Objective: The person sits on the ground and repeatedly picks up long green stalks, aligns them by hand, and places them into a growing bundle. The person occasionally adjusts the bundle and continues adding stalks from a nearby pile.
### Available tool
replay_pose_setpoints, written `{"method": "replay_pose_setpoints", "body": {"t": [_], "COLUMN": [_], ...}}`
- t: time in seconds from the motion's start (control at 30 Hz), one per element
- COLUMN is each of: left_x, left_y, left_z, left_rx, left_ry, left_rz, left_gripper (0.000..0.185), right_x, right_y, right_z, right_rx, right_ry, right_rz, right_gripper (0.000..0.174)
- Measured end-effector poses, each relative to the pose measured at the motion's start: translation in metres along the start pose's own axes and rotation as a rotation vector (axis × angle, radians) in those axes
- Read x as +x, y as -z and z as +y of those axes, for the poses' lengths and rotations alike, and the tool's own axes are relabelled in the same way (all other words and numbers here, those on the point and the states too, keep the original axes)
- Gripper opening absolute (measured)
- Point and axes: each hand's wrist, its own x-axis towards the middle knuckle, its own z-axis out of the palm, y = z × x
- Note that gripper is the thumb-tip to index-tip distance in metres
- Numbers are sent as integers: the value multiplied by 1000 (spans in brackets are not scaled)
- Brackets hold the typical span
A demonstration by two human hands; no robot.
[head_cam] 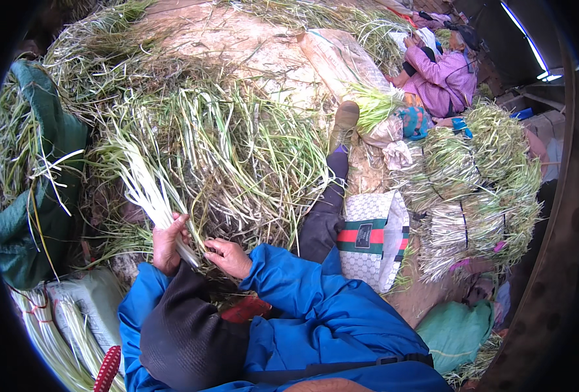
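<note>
My left hand (170,240) is closed around a bundle of long pale stalks (147,191), probably garlic chives or a similar vegetable, whose green tips fan out towards the upper left. Just to its right, my right hand (226,257) pinches a thin yellowish stalk (197,232) between thumb and fingers. Both hands are above my bent knee in dark trousers. A large heap of loose green and pale stalks (250,147) lies in front of the hands, beside my stretched-out leg.
Tied bundles (448,225) are stacked at the right, near a patterned bag (363,240). A co-worker (441,73) sits at the upper right. Green cloth (39,196) with stalks stands at the left; tied stalks (54,338) lie at the lower left. A green sack (453,333) lies lower right.
</note>
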Motion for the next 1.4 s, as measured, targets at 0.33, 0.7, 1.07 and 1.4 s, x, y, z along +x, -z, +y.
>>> {"method": "replay_pose_setpoints", "body": {"t": [0.33,0.7,1.07,1.4], "left_x": [2,-13,-4,1], "left_y": [2,6,10,-5], "left_z": [-8,10,-1,-10], "left_rx": [33,-59,-25,14], "left_ry": [38,-229,-68,-24], "left_rz": [-16,-15,40,39], "left_gripper": [18,16,16,16], "right_x": [-15,23,4,63], "right_y": [-7,14,-4,-2], "right_z": [-1,-3,-15,-26], "right_rx": [-171,43,-213,534], "right_ry": [129,57,143,-81], "right_rz": [69,255,37,206], "right_gripper": [30,30,24,26]}}
